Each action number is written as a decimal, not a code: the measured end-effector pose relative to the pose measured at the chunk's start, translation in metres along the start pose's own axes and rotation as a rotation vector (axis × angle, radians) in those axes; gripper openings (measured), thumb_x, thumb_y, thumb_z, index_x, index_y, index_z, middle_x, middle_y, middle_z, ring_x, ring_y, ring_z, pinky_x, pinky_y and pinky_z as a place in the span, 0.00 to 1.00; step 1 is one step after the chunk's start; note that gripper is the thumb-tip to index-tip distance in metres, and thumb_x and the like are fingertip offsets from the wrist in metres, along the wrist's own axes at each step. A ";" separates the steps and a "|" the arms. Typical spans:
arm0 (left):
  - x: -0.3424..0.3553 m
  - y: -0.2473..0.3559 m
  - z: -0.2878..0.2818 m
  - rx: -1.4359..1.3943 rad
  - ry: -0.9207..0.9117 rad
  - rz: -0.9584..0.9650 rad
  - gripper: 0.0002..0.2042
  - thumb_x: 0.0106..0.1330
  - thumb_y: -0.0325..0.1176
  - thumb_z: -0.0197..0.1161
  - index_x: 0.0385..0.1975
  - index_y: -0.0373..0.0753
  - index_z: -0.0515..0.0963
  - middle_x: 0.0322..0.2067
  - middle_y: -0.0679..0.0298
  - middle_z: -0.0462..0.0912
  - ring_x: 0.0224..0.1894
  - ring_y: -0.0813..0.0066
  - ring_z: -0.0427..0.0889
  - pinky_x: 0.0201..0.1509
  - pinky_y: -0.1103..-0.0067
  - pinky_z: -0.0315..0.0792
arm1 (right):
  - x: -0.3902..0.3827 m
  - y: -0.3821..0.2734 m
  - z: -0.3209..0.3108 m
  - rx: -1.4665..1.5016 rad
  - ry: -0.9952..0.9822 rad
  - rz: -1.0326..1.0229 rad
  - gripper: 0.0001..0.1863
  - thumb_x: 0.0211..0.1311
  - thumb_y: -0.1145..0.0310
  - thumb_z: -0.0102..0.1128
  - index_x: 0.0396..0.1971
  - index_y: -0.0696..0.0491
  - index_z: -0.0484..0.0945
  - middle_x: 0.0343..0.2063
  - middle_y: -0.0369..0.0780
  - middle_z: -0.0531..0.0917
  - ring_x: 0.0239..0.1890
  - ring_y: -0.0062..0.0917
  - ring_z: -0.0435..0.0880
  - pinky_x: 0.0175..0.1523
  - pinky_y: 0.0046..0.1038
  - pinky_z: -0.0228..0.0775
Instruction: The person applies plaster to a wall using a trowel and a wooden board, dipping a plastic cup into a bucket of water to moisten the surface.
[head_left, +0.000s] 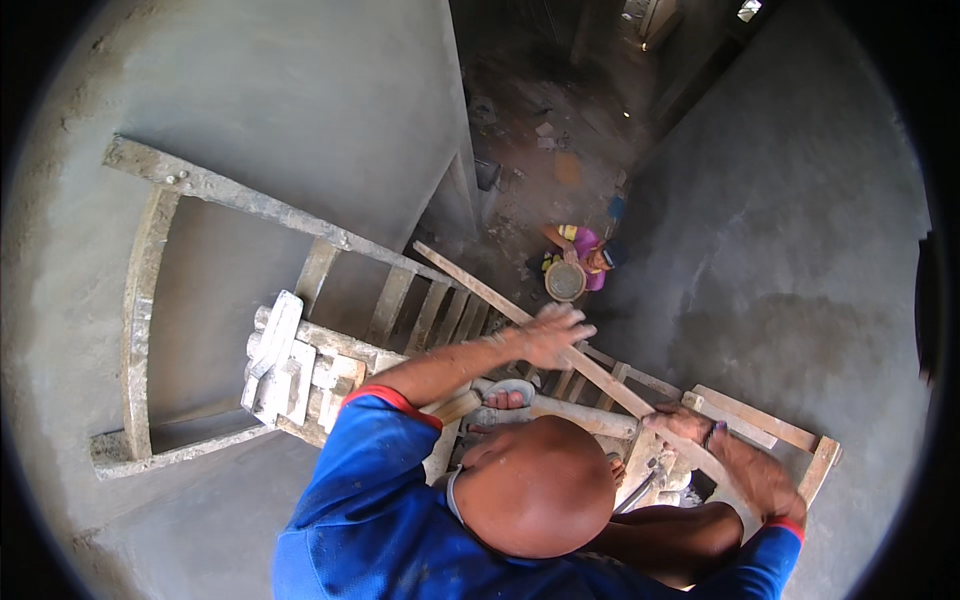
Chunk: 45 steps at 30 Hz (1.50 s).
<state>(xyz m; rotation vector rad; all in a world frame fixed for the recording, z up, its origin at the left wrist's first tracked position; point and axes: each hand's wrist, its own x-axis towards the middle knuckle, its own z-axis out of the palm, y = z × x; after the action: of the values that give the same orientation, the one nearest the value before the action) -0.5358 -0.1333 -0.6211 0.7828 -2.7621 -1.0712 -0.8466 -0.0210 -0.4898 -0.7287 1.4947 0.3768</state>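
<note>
A long, thin wooden batten (475, 285) slants from the upper left down toward the lower right in front of me. My left hand (550, 336) is at its middle part, with fingers stretched out and slightly blurred; contact with the wood is hard to make out. Around the lower right end of the batten, the fingers of my right hand (682, 424) are closed. Below on the floor, a person (590, 255) in a purple and yellow top holds a round basin (565, 282) with grey contents. Mortar-caked tools (283, 365) lie on the platform by my left arm.
A wooden ladder (240, 200) with mortar-splashed rungs leans at the left, beside the plank platform (340, 345) under me. Another wooden frame (765, 415) stands at the right. Plastered walls (790, 230) rise on both sides. Debris lies on the floor (540, 130) far below.
</note>
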 end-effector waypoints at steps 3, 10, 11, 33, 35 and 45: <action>0.019 0.038 0.047 -0.052 0.082 0.136 0.42 0.46 0.44 0.71 0.63 0.41 0.61 0.61 0.49 0.58 0.65 0.46 0.54 0.68 0.55 0.48 | 0.001 -0.039 -0.007 0.003 -0.039 0.091 0.31 0.57 0.49 0.61 0.55 0.53 0.70 0.26 0.38 0.76 0.24 0.23 0.76 0.26 0.25 0.72; 0.066 0.052 0.086 -0.174 0.136 0.078 0.24 0.49 0.32 0.68 0.47 0.39 0.67 0.46 0.58 0.71 0.52 0.58 0.68 0.59 0.62 0.59 | -0.026 -0.025 -0.046 -0.402 -0.071 0.074 0.43 0.53 0.42 0.61 0.64 0.53 0.59 0.42 0.45 0.80 0.50 0.36 0.75 0.56 0.35 0.64; 0.073 0.053 0.087 -0.204 0.091 0.115 0.24 0.49 0.31 0.67 0.47 0.39 0.67 0.46 0.57 0.71 0.53 0.58 0.68 0.60 0.62 0.58 | -0.061 -0.033 -0.044 -0.507 -0.059 0.085 0.46 0.52 0.42 0.61 0.65 0.55 0.56 0.44 0.47 0.79 0.53 0.37 0.73 0.59 0.36 0.61; 0.069 0.056 0.088 -0.323 -0.162 -0.118 0.39 0.53 0.23 0.54 0.70 0.42 0.50 0.61 0.46 0.61 0.64 0.43 0.56 0.68 0.57 0.47 | -0.055 -0.033 -0.024 -1.230 0.490 0.034 0.23 0.50 0.57 0.61 0.42 0.58 0.74 0.27 0.48 0.82 0.33 0.42 0.83 0.42 0.39 0.75; 0.047 0.062 0.079 -0.393 -0.078 -0.180 0.36 0.55 0.25 0.54 0.68 0.40 0.53 0.57 0.48 0.65 0.61 0.49 0.61 0.66 0.60 0.52 | -0.017 -0.017 -0.031 -1.255 0.572 0.004 0.22 0.49 0.56 0.60 0.39 0.58 0.76 0.29 0.49 0.83 0.36 0.44 0.84 0.44 0.39 0.76; -0.003 0.075 0.057 -0.487 0.074 -0.325 0.33 0.58 0.30 0.60 0.65 0.34 0.58 0.57 0.51 0.67 0.63 0.54 0.61 0.67 0.63 0.52 | 0.109 -0.014 -0.085 -1.098 0.613 -0.033 0.22 0.50 0.56 0.60 0.40 0.57 0.78 0.37 0.51 0.83 0.43 0.45 0.83 0.50 0.40 0.76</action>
<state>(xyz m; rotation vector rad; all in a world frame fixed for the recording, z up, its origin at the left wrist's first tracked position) -0.5794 -0.0504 -0.6151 1.1751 -2.2072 -1.6413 -0.8941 -0.1082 -0.5864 -1.8537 1.7856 1.0487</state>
